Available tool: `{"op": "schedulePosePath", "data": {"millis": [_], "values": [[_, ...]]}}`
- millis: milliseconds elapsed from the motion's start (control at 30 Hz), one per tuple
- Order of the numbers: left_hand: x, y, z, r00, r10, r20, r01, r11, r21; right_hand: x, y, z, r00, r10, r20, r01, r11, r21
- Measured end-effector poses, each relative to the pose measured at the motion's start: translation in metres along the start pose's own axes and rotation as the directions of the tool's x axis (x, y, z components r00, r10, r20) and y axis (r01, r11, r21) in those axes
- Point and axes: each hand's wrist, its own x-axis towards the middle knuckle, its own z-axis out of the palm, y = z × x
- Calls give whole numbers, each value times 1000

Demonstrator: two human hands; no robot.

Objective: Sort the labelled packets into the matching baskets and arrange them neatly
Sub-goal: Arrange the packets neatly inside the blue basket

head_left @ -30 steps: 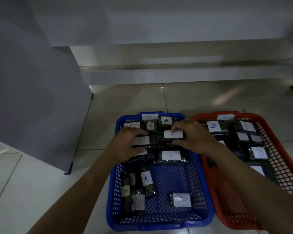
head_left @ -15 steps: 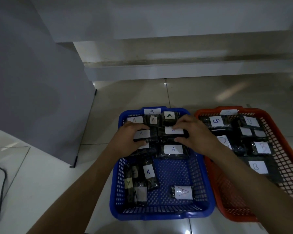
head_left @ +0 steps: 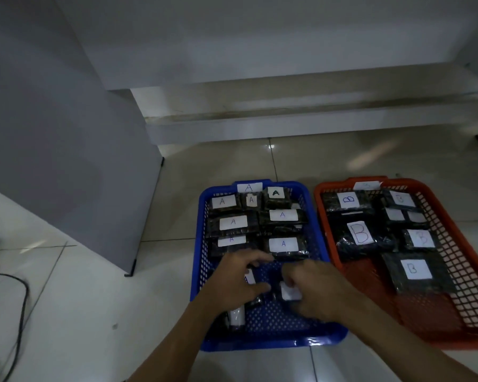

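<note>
Left hand (head_left: 239,279) lay inside the near half of the blue basket (head_left: 319,239), fingers curled round a dark packet whose white "A" label (head_left: 249,279) showed between finger and thumb. Right hand (head_left: 319,289) lay just beside it, fingers bent over a second packet with a white label (head_left: 289,293); blur left the letter unreadable, and whether this hand gripped or merely touched the packet could not be told. A further packet with a pale label (head_left: 236,317) lay under the left wrist. Beyond the hands, packets marked "A" (head_left: 283,245) sat in rows filling the far half of the blue basket, whose far rim carried an "A" tag (head_left: 249,187). To the right, touching or nearly touching it, stood the orange basket (head_left: 465,252) holding packets marked "B" (head_left: 415,270). Both baskets rested on the tiled floor (head_left: 94,312). A grey panel (head_left: 66,161) stood to the left, a black cable (head_left: 20,299) at far left.
</note>
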Motion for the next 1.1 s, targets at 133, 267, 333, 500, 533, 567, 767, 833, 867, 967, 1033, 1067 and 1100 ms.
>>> {"op": "schedulePosePath", "data": {"millis": [133, 267, 333, 500, 533, 567, 767, 833, 867, 967, 1033, 1067, 1100], "values": [[9, 11, 16, 998, 27, -63, -28, 1000, -8, 8, 23, -23, 978, 44, -206, 14, 962, 274], [28, 22, 23, 980, 37, -193, -30, 999, 38, 19, 42, -33, 968, 11, -251, 59, 961, 270], [35, 24, 28, 958, 48, -282, -38, 999, 38, 27, 49, -34, 962, 8, -274, 53, 975, 218], [36, 14, 25, 869, -39, -493, -7, 996, -91, 47, 56, -28, 968, 7, -251, -2, 1000, 18], [35, 10, 22, 863, -55, -502, 6, 995, -99, 49, 57, -26, 969, -7, -249, 5, 1000, -5], [33, 7, 18, 864, -63, -500, 15, 995, -100, 50, 57, -25, 967, -11, -254, 10, 1000, -7], [24, -1, 16, 942, -107, -319, 54, 984, -170, 38, 57, -36, 966, -159, -202, 165, 986, 12], [27, 5, 26, 958, -178, -226, 124, 964, -235, 38, 59, -38, 964, -181, -197, 181, 983, -16], [29, 9, 32, 956, -206, -208, 149, 954, -259, 38, 61, -36, 961, -182, -209, 180, 983, -27], [36, 21, 50, 936, -278, -217, 184, 910, -371, 35, 63, -30, 953, -161, -258, 153, 987, -50], [41, 27, 61, 919, -328, -220, 206, 873, -442, 33, 63, -25, 949, -130, -288, 121, 992, -46], [43, 29, 66, 911, -352, -215, 219, 855, -471, 33, 62, -22, 947, -123, -297, 116, 992, -41], [45, 30, 69, 906, -369, -208, 226, 836, -500, 32, 60, -21, 950, -118, -288, 112, 993, -37]]}}
